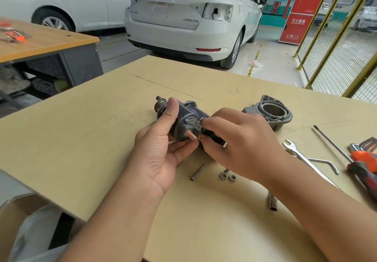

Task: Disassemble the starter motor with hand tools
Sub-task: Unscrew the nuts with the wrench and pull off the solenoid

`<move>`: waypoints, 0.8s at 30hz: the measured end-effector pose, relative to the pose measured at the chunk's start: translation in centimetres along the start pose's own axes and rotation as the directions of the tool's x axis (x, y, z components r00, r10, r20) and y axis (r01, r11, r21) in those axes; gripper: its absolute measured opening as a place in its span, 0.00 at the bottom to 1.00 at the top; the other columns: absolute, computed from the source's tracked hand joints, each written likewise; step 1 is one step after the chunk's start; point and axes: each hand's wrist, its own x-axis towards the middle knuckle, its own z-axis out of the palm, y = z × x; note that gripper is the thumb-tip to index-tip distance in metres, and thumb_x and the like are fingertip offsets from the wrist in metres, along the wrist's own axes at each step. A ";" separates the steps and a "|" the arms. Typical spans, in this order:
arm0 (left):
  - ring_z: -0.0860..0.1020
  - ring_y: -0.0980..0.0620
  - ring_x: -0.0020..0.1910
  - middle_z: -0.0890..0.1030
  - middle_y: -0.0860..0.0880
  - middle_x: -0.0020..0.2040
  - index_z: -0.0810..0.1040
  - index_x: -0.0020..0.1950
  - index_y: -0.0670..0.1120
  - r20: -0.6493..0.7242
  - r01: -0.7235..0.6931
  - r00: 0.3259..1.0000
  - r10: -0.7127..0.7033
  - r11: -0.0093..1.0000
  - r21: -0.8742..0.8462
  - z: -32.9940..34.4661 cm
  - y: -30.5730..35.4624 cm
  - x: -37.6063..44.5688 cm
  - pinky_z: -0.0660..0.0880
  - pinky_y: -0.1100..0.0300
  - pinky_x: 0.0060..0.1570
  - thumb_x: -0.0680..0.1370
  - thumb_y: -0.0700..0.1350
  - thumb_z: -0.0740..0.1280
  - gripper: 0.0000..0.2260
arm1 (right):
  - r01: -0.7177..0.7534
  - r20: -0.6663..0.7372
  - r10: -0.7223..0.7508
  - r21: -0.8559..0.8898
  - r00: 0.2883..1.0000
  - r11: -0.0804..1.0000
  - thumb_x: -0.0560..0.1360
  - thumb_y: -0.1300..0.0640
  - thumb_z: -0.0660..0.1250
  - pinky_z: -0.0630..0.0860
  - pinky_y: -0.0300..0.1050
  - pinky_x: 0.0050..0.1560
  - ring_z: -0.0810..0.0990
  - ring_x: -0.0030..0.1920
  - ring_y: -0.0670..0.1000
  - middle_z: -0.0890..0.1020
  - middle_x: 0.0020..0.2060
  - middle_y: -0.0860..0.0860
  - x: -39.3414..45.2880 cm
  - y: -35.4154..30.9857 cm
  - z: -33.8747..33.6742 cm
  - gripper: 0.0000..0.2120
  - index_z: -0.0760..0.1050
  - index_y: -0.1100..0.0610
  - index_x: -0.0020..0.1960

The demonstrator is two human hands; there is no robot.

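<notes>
The left hand (163, 139) grips the starter motor (183, 119) from its left side, thumb lying over the top of the dark body and fingers curled beneath, holding it just above the middle of the counter (81, 139). The motor lies roughly level, its shaft end pointing toward the far edge and its copper terminal stud (193, 137) facing the person. The right hand (240, 139) closes around a dark cable (214, 136) that joins the motor beside the stud, fingertips pinching at the joint.

Behind the right hand, a grey cast housing (271, 113) sits on the counter, its round opening facing up. Toward the near edge lie a short metal sleeve (197, 172) and, just right of it, two nuts (227, 176) close together. Another small tube (272, 202) lies beside the right forearm. Near the right edge rest an open-end wrench (293, 148), a bent rod (324, 162), a long thin shaft (330, 143) and orange-handled pliers (365, 159).

Beyond the far edge stands a white car (183, 17).
</notes>
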 end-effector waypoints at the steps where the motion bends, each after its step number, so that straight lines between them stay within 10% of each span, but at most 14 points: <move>1: 0.87 0.50 0.38 0.88 0.48 0.41 0.89 0.37 0.54 0.001 -0.002 1.000 0.002 1.000 -0.002 -0.1 -0.1 0.1 0.82 0.56 0.35 0.59 0.62 0.76 0.15 | 0.000 -0.006 0.000 -0.016 1.000 1.000 0.74 0.62 0.70 0.74 0.50 0.26 0.76 0.29 0.61 0.81 0.37 0.56 0.0 0.0 0.0 0.04 0.82 0.63 0.45; 9: 0.88 0.48 0.41 0.88 0.45 0.46 0.88 0.46 0.48 -0.024 -0.025 0.999 0.024 1.000 -0.006 0.0 -0.2 0.0 0.83 0.55 0.36 0.58 0.65 0.76 0.26 | 0.048 -0.010 -0.049 -0.096 0.999 0.994 0.80 0.57 0.66 0.71 0.48 0.23 0.74 0.28 0.58 0.79 0.35 0.52 0.4 -0.2 -0.8 0.10 0.82 0.59 0.45; 24: 0.87 0.44 0.43 0.87 0.40 0.49 0.89 0.41 0.49 0.062 0.072 0.996 -0.066 0.992 -0.105 -0.7 0.1 -0.1 0.84 0.53 0.41 0.70 0.51 0.74 0.07 | -0.034 -0.043 0.034 0.016 0.998 0.999 0.77 0.59 0.71 0.74 0.51 0.26 0.76 0.29 0.61 0.79 0.33 0.55 0.5 0.4 -0.5 0.06 0.82 0.62 0.50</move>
